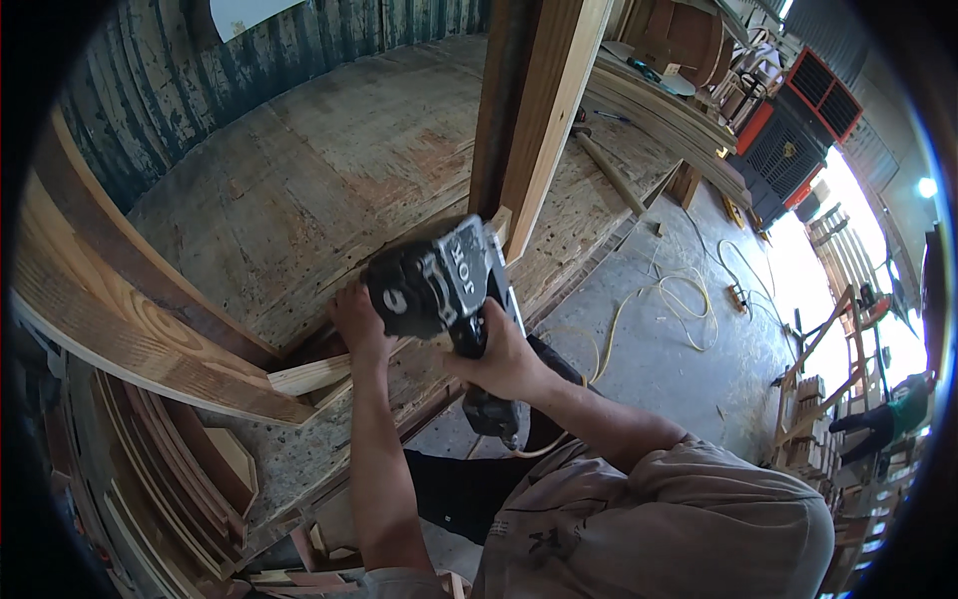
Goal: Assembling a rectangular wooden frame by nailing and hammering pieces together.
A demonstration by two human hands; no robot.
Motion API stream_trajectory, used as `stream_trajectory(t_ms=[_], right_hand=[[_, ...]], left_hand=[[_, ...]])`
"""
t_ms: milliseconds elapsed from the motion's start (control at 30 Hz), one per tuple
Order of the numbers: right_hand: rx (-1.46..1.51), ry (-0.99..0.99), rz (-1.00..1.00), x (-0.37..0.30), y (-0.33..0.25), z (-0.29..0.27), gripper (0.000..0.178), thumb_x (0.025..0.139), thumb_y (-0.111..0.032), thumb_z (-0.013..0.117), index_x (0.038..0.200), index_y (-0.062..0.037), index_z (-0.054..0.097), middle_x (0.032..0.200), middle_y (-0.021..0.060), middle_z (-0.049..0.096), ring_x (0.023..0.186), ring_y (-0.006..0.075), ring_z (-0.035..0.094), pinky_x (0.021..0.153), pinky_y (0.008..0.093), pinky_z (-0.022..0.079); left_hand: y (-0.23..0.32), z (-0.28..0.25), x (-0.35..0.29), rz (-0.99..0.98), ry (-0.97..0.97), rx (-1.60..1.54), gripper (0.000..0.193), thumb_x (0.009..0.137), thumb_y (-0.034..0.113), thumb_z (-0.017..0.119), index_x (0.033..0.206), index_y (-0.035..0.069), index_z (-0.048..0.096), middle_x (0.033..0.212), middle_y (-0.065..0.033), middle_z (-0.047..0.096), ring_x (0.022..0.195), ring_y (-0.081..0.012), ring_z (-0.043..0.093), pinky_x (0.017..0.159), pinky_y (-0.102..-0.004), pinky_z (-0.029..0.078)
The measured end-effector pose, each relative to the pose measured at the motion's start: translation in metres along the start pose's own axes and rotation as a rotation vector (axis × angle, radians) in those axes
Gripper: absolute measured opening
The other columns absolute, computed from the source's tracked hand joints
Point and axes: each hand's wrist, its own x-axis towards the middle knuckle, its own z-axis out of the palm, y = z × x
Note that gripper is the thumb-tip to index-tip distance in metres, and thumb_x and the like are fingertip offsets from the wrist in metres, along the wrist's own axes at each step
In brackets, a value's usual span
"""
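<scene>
My right hand (506,356) is wrapped round the handle of a black and silver nail gun (419,285). The gun's head rests by the foot of an upright wooden post (552,120) in a timber frame. Just left of the gun, my left hand (359,321) grips the light wooden rail (311,375) that runs between that post and the wide board (150,339) on the left. The gun and the rail hide part of my left fingers. Where the gun's nose meets the wood cannot be made out.
The frame lies on a worn wooden workbench (289,170) against a corrugated wall (170,90). A hammer (607,172) and stacked planks (664,105) lie at the far right. Yellow hose (689,299) coils on the concrete floor. Board offcuts (165,469) lean at the lower left.
</scene>
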Motion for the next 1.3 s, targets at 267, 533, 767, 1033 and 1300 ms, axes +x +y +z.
stream_trajectory(t_ms=[267,533,767,1033,1300], right_hand=[[-0.491,-0.327,-0.035,-0.051,0.042,-0.054,0.095,0.072,-0.015,0.071,0.148,-0.0001,0.015,0.088,0.0276,0.064,0.078,0.0434,0.065,0.071,0.0445,0.053],[-0.733,-0.474,0.016,-0.037,0.100,-0.103,0.079,0.069,-0.016,0.072,0.136,-0.0057,0.031,0.081,0.0223,0.066,0.081,0.0423,0.065,0.071,0.0505,0.052],[-0.878,-0.459,-0.006,-0.031,0.070,-0.142,0.072,0.075,-0.020,0.072,0.134,-0.0071,0.032,0.080,0.0229,0.067,0.078,0.0428,0.066,0.070,0.0509,0.052],[-0.943,-0.408,-0.074,-0.014,0.050,-0.148,0.063,0.073,-0.016,0.072,0.124,-0.0027,0.037,0.073,0.0217,0.065,0.075,0.0419,0.067,0.069,0.0500,0.053],[-0.977,-0.397,-0.069,-0.012,0.036,-0.132,0.059,0.072,-0.017,0.073,0.118,-0.0017,0.040,0.077,0.0214,0.066,0.078,0.0414,0.067,0.071,0.0484,0.053]], left_hand=[[0.014,-0.014,0.007,-0.078,0.024,-0.042,0.025,0.093,0.029,0.055,0.106,0.010,0.066,0.104,-0.0122,0.068,0.103,-0.0306,0.059,0.097,-0.0456,0.037],[0.018,-0.016,0.004,-0.092,0.007,-0.006,0.028,0.094,0.033,0.056,0.106,0.008,0.064,0.104,-0.0132,0.067,0.103,-0.0315,0.059,0.097,-0.0466,0.038],[0.032,-0.019,0.009,-0.149,-0.074,0.161,0.037,0.096,0.039,0.051,0.112,0.007,0.062,0.107,-0.0150,0.066,0.106,-0.0325,0.057,0.100,-0.0486,0.036],[0.028,-0.016,0.009,-0.156,-0.081,0.105,0.037,0.097,0.038,0.049,0.111,0.006,0.062,0.109,-0.0147,0.066,0.108,-0.0326,0.057,0.102,-0.0492,0.034],[0.027,-0.018,0.007,-0.125,-0.031,0.060,0.035,0.096,0.036,0.050,0.107,0.005,0.063,0.104,-0.0144,0.066,0.105,-0.0324,0.057,0.099,-0.0494,0.036]])
